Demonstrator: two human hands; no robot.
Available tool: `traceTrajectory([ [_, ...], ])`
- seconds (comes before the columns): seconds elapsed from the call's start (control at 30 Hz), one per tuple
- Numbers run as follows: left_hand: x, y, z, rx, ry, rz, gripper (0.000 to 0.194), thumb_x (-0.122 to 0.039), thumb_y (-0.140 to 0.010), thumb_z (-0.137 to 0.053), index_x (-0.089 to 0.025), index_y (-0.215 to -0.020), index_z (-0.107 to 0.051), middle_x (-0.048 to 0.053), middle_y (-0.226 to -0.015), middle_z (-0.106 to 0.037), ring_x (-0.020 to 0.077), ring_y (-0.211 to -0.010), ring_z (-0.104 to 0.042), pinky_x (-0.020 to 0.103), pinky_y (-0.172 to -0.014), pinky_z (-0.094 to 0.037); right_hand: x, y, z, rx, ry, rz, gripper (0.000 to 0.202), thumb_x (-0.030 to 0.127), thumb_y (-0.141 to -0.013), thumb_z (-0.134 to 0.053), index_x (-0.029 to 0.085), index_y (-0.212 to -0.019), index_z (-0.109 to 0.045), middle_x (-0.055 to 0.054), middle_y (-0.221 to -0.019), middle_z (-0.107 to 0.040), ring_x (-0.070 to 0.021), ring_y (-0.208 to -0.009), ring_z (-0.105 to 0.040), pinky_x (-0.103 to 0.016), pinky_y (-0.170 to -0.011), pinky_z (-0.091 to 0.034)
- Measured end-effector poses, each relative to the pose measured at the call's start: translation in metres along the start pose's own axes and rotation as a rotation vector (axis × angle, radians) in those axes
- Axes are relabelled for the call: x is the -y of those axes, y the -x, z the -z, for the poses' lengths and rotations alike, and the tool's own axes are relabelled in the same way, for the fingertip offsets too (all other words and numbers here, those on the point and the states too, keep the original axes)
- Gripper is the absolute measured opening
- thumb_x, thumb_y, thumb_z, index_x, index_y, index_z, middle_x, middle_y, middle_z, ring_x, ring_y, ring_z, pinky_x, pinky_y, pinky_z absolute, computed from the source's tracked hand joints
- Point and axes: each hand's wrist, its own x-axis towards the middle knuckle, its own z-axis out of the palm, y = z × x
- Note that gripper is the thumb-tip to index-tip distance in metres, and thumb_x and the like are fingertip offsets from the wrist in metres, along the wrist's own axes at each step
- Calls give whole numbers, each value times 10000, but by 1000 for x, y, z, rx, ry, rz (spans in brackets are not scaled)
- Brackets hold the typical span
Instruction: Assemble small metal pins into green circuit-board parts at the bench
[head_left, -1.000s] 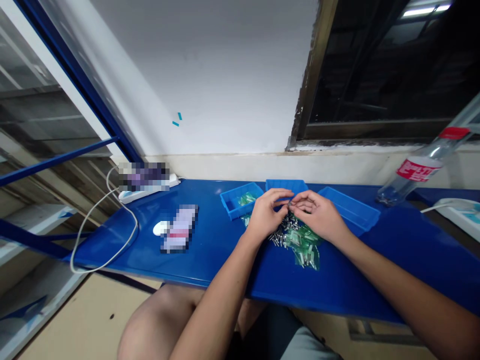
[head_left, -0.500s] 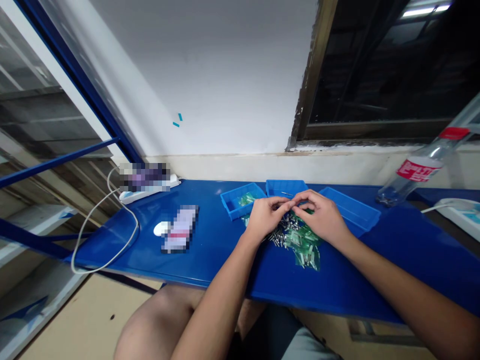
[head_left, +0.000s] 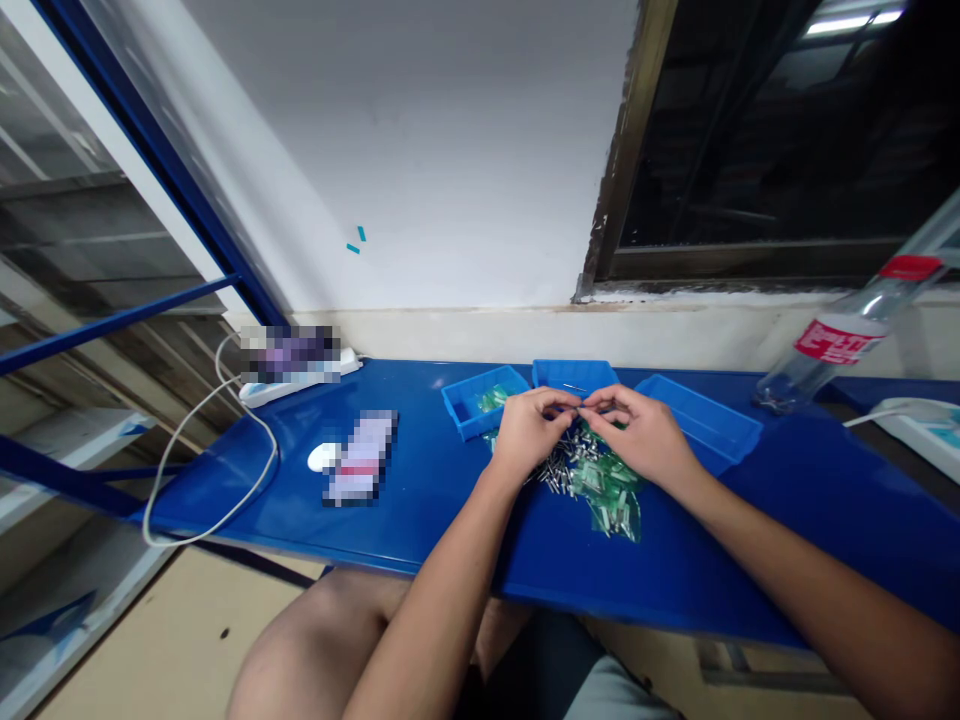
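Just right of frame centre, the left hand (head_left: 527,432) and right hand (head_left: 646,432), equally near, pinched between narrow grips a tiny dark metal piece (head_left: 578,408), long axis indiscernible, above loose silvery metal pins (head_left: 555,473).

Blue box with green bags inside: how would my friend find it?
Find the blue table, then the left hand. Just beyond and left of it sits the leftmost blue box. Unlike the boxes to its right, it shows green bags inside.
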Motion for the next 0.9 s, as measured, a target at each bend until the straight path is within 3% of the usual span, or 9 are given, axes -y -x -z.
traceTrajectory([
  [0.13, 2, 1, -3, 18, 175, 71, 291, 8, -831, -694, -170, -1033, -802, 56, -996, -829, 166, -884, -795, 354, -900, -668, -2, 0, 0, -4, 13, 6, 189, 383, -901, -710, 211, -979, -713, -72, -962, -773, -214, -755, -754, -353, -711, -636],
  [0.27, 5, -1, -4, 34, 347, 134, 211, -51, -852, -731, -151, -1032, -775, 84, -1020, -824, 187, -945, -802, 403, -964, -668, -3, -1, 1, -31, -19, 7, 192, 373, -891, -720, 215, -988, -674, -70, -988, -751, -195, -737, -743, -336, -697, -634],
  [0.33, 6, -2, -4, 42, 408, 138, 198, -101, -879, -749, -151, -1071, -748, 105, -1055, -819, 199, -984, -800, 420, -990, -661, -1, -1, 1, -37, -26, 37, 241, 361, -890, -721, 214, -1074, -668, -76, -1002, -746, -204, -785, -743, -338, -710, -639],
  [0.43, 7, -3, -5, 33, 472, 148, 344, -131, -874, -784, -157, -1202, -685, 140, -1128, -799, 207, -1006, -795, 399, -963, -668, 2, -2, 2, -21, -3, 109, 348, 319, -902, -691, 208, -1231, -672, -75, -981, -733, -214, -840, -730, -343, -724, -642],
  [0.53, 5, -2, -5, 13, 451, 176, 395, -183, -856, -826, -153, -1220, -678, 149, -1137, -792, 206, -975, -793, 370, -909, -671, 5, -2, 4, -11, 67, 159, 252, 288, -919, -644, 214, -1143, -734, -78, -1007, -727, -197, -791, -718, -348, -716, -637],
  [0.63, 0, 0, -4, 16, 342, 198, 261, -308, -885, -818, -140, -1074, -749, 119, -997, -812, 204, -909, -787, 351, -863, -658, 3, -2, 4, -39, 93, 143, 163, 303, -917, -659, 213, -1028, -737, -85, -1046, -742, -193, -763, -721, -350, -709, -638],
  [0.73, -4, 2, -1, 73, 208, 207, 256, -402, -906, -789, -159, -984, -800, 84, -927, -821, 208, -837, -780, 329, -781, -644, 0, -1, 4, -39, 79, 124, 137, 315, -910, -681, 220, -1003, -716, -74, -1023, -750, -190, -738, -716, -344, -692, -637],
  [0.9, -3, 2, 1, 104, 137, 181, 180, -295, -927, -758, -183, -1053, -821, 63, -979, -838, 226, -910, -802, 344, -844, -653, 0, -2, 5, 3, 120, 216, 119, 287, -930, -645, 241, -987, -739, -75, -1070, -750, -217, -827, -726, -379, -744, -641],
])
